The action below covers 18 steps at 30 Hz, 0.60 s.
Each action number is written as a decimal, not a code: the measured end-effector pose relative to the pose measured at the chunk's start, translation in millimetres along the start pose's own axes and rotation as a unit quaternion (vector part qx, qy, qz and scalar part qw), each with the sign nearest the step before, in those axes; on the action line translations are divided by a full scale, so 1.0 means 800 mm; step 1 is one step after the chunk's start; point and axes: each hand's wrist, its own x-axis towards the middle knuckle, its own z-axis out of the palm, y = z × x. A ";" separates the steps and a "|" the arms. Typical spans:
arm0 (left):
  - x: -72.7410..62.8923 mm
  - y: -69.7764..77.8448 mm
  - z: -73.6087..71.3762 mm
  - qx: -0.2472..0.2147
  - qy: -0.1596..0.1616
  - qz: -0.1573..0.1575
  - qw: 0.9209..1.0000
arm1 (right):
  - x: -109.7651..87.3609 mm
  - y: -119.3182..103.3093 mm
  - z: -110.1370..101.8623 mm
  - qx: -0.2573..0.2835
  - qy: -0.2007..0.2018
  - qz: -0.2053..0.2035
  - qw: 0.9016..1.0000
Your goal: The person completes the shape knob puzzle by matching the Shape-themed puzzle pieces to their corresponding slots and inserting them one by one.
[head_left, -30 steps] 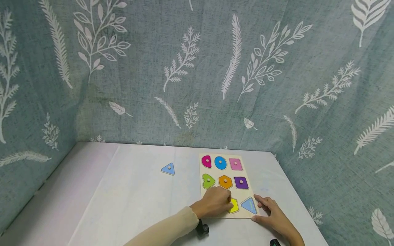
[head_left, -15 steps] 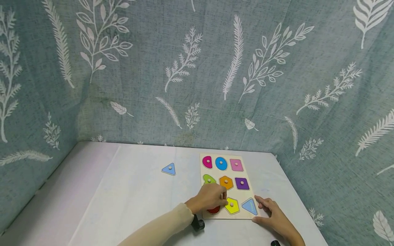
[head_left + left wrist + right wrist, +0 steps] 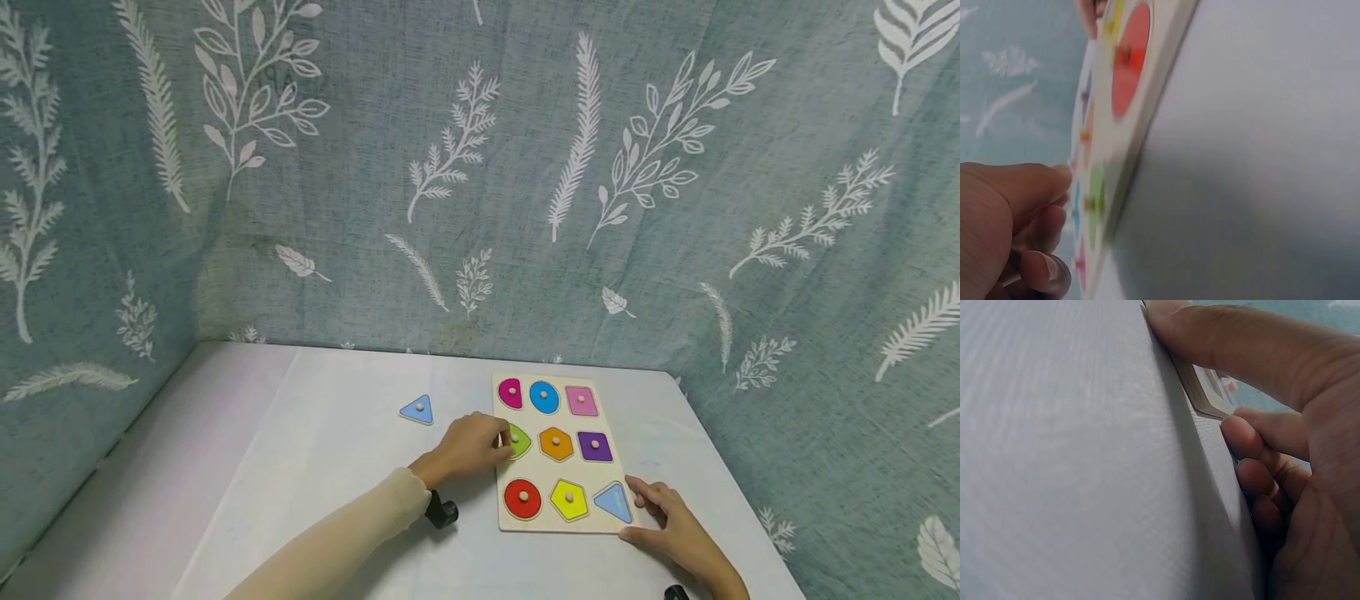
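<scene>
A wooden knob puzzle board [image 3: 551, 527] lies flat, filled with coloured shapes except for a knobless blue triangular recess [image 3: 613, 502] at its near right corner. My left hand [image 3: 468, 446] hovers at the board's left edge, partly covering the green heart piece [image 3: 519, 442]. In the left wrist view its fingers [image 3: 1035, 187] are loosely bent and hold nothing, beside the heart's knob. My right hand [image 3: 671, 525] holds the board's near right corner, thumb at the front edge, fingers at the right edge. A blue triangle piece [image 3: 418, 409] with a knob lies left of the board.
The white-covered table [image 3: 322, 467] extends left of the board. A patterned grey-green cloth [image 3: 480, 183] walls the back and sides. A black wrist camera [image 3: 442, 511] hangs below the left wrist.
My left hand has moved leftward and away from me, from the yellow pentagon to the green heart, uncovering the red circle. The right hand keeps its place at the corner.
</scene>
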 end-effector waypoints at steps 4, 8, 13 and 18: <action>-0.004 -0.022 -0.018 -0.003 0.023 -0.007 1.000 | 0.000 0.001 0.000 0.002 -0.001 -0.009 1.000; -0.006 -0.039 -0.034 -0.001 0.047 -0.006 0.999 | -0.001 0.003 -0.001 -0.002 0.001 -0.010 1.000; -0.006 -0.056 -0.049 0.012 0.061 -0.021 0.998 | -0.002 0.002 -0.002 -0.003 0.000 -0.016 1.000; -0.010 -0.079 -0.062 0.025 0.063 -0.051 0.996 | 0.000 0.003 0.000 0.002 -0.001 -0.026 1.000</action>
